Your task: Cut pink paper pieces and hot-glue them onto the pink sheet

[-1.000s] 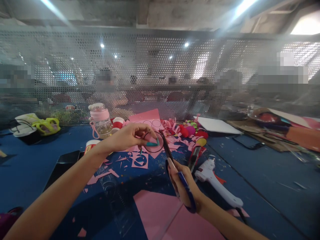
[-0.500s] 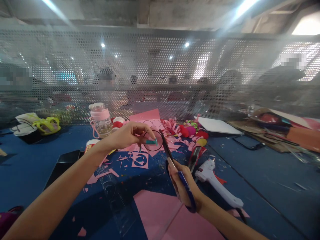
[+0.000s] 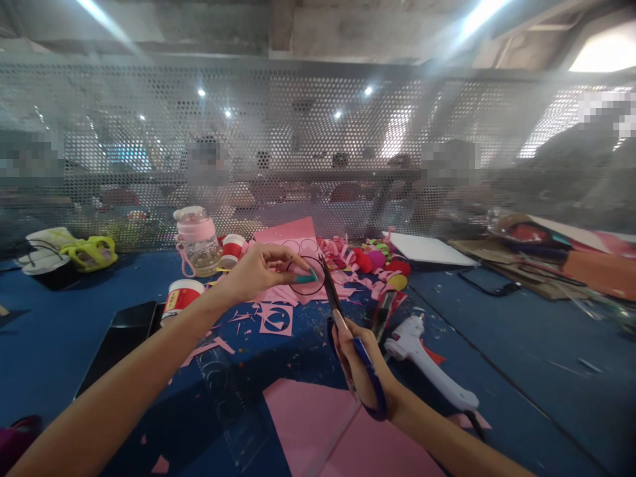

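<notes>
In front of a grey perforated partition (image 3: 308, 139), a blue tabletop (image 3: 517, 377) fills the lower half. Biggest loose item: large pink paper sheet (image 3: 318, 417), flat in the near foreground, partly beneath the right forearm. White hot-glue gun (image 3: 432, 364) lies right of the right hand (image 3: 368, 361), whose fingers are wrapped round the handles of blue-handled scissors (image 3: 332, 291) — blades point away, tips slightly parted. Clear bottle with pink collar (image 3: 196, 242) stands at the back, beyond the left hand (image 3: 263, 268). Red-and-white paper cup (image 3: 185, 295) sits just beyond the left forearm. Left thumb and fingers pinch a pink paper piece with a drawn black circle (image 3: 304, 289), mid-table — its right edge at the blades; whether they bite, cannot tell. Below: pink square with round cutout (image 3: 264, 328), then scattered pink scraps (image 3: 223, 344).
</notes>
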A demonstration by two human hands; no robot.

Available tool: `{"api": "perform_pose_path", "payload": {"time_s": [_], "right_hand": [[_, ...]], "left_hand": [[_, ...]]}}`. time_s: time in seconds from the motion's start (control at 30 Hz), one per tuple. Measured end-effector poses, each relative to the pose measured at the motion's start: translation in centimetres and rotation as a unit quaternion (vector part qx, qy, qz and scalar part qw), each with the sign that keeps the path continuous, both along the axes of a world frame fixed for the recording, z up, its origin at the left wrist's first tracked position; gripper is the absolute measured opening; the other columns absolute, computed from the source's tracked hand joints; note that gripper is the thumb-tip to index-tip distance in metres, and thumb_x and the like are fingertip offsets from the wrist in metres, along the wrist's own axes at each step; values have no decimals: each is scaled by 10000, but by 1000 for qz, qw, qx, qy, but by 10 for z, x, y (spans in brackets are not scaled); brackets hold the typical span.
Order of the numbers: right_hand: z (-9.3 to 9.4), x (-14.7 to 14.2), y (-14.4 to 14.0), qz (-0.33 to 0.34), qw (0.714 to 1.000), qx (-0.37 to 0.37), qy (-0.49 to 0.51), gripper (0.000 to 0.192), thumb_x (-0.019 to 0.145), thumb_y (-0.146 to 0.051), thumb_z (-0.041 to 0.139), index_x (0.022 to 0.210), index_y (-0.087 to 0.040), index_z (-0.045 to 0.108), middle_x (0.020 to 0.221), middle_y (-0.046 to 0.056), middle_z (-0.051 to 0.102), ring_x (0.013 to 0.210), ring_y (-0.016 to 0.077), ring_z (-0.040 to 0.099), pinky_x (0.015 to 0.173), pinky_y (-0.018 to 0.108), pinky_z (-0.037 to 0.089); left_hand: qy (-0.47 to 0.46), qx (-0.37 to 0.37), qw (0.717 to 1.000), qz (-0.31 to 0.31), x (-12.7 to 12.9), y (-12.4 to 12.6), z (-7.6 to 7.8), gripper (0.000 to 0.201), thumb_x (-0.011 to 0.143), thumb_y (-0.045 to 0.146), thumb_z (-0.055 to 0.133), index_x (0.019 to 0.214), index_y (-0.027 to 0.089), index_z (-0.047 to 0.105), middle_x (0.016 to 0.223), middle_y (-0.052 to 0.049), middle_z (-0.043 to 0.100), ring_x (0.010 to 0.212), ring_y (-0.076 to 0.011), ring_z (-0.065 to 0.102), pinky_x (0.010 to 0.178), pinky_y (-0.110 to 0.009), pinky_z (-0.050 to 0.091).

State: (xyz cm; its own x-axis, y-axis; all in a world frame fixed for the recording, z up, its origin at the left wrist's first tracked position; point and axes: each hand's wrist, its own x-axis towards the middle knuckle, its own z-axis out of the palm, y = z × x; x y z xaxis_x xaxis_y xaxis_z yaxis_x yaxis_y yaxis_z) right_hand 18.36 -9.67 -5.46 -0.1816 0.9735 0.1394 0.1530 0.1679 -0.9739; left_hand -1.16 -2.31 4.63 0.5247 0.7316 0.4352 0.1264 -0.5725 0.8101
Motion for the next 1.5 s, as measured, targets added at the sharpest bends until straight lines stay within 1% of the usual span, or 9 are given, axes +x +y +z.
{"api": "perform_pose_path", "payload": {"time_s": [0.1, 0.3, 0.53, 0.67, 0.87, 1.03, 1.2, 1.4, 1.5], "right_hand": [[1, -1, 0, -4, 1000, 7, 7, 409, 804, -612, 347, 691, -219, 346, 451, -101, 231, 315, 48, 220, 292, 182, 178], [2, -3, 1, 7, 999, 1, 38, 437, 771, -647, 368, 684, -219, 339, 448, -111, 245, 314, 39, 222, 280, 161, 208], [6, -4, -2, 6, 999, -3, 41, 477, 737, -691, 361, 698, -216, 341, 467, -111, 265, 330, 40, 246, 289, 162, 234], [3, -1, 0, 6, 1000, 28, 8, 447, 780, -653, 333, 698, -214, 347, 482, -103, 269, 337, 44, 253, 306, 172, 231], [-1, 4, 2, 10, 996, 69, -49, 404, 833, -590, 298, 698, -213, 346, 470, -96, 264, 341, 53, 252, 335, 197, 212], [-1, 3, 1, 11, 997, 51, -48, 424, 819, -618, 291, 705, -213, 349, 471, -93, 254, 346, 58, 235, 336, 211, 188], [-2, 3, 1, 4, 999, 34, -40, 425, 813, -625, 297, 703, -217, 338, 471, -92, 246, 353, 60, 221, 342, 215, 177], [-2, 2, 0, -2, 999, 20, -40, 413, 810, -614, 325, 695, -218, 344, 476, -91, 239, 353, 59, 214, 339, 214, 168], [0, 1, -1, -7, 999, 18, -36, 410, 810, -608, 330, 686, -218, 349, 469, -90, 235, 354, 61, 211, 336, 214, 160]], "left_hand": [[-21, -7, 1000, 3, 3, -1, -1, 169, 668, 170, 680, 830, 131, 652, 900, -60, 676, 873, -152, 621, 820, -296, 493], [-43, -40, 998, 8, 6, -6, 1, 160, 652, 131, 680, 808, 116, 643, 903, -56, 661, 831, -145, 631, 724, -253, 537], [-35, -114, 993, -24, 7, -7, 0, 196, 660, 176, 682, 840, 117, 631, 849, -50, 671, 663, -116, 631, 598, -262, 568], [-34, -96, 994, -27, 5, -7, 1, 185, 656, 162, 685, 829, 116, 637, 859, -49, 665, 644, -101, 626, 582, -227, 564], [-24, -76, 996, -31, 3, -6, 2, 174, 664, 145, 676, 829, 110, 634, 912, -64, 651, 684, -112, 628, 592, -232, 571], [-11, -64, 997, -29, 2, -6, 3, 184, 675, 159, 670, 850, 113, 639, 918, -68, 650, 716, -119, 625, 592, -218, 564], [0, -62, 998, -20, 1, -5, 3, 165, 671, 170, 673, 824, 118, 639, 868, -52, 656, 657, -106, 613, 593, -236, 561], [6, -62, 998, -20, -1, -6, 6, 132, 684, 153, 657, 809, 119, 633, 836, -46, 663, 665, -92, 605, 585, -191, 526], [13, -52, 998, -16, -2, -5, 7, 135, 678, 153, 658, 806, 116, 637, 821, -45, 656, 663, -93, 597, 571, -190, 515]]}}
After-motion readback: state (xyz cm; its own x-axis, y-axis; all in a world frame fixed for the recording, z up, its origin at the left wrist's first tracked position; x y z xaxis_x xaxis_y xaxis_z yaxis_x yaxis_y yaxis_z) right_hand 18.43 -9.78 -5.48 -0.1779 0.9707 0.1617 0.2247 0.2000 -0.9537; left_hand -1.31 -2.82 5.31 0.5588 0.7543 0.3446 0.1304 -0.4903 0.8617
